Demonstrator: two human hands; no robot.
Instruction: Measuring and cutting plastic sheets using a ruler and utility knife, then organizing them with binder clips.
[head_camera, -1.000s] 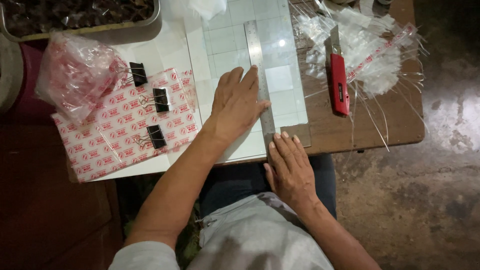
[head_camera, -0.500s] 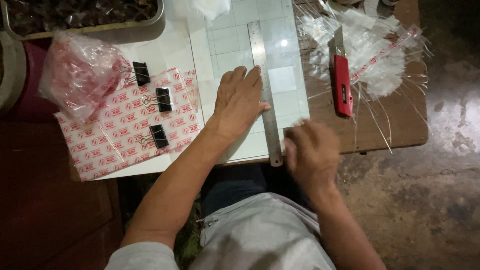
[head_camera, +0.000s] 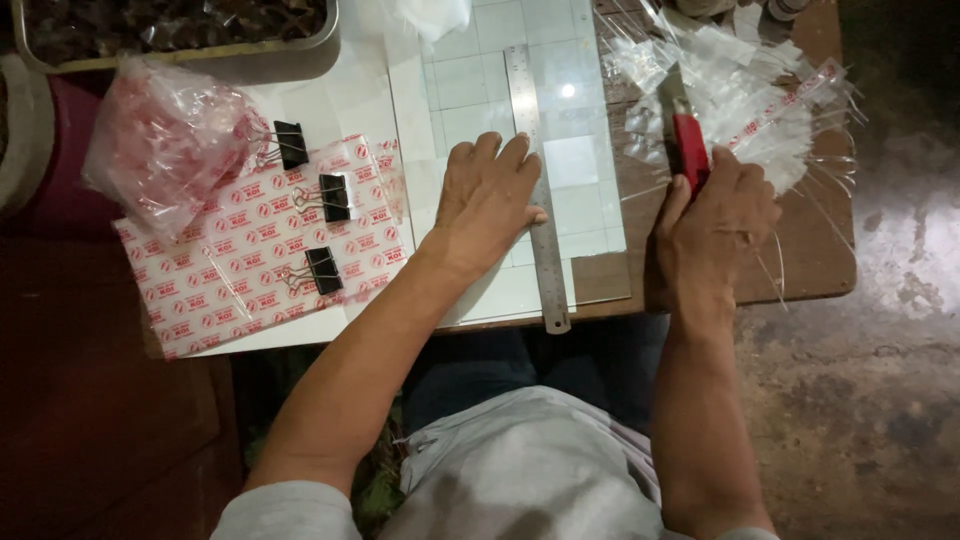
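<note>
The left hand (head_camera: 488, 203) lies flat, palm down and fingers spread, on the pale gridded cutting mat (head_camera: 470, 85), its thumb tip touching the left edge of the long steel ruler (head_camera: 538, 190); it presses down and grips nothing. The ruler runs lengthwise down the mat, slightly tilted, with its lower end reaching the near edge of the wooden worktop (head_camera: 810, 250). The right hand (head_camera: 712, 222) is well apart from the left, over to the right of the mat, with its fingers closed around the lower part of the red-handled utility knife (head_camera: 688, 140); the knife's handle sticks out above the hand and points away from the person, lying on the worktop beside the mat. Just beyond the knife sits a loose heap of clear plastic strips and offcuts (head_camera: 770, 120), some with a red printed edge. To the left of the mat lies a stack of clear bags printed with small red marks (head_camera: 235, 270), held by three black binder clips (head_camera: 323, 195) set in a row. A crumpled bundle of similar red-printed plastic (head_camera: 165, 140) rests at the stack's upper left corner, and a metal tray (head_camera: 180, 30) holding dark contents stands at the far edge.
</note>
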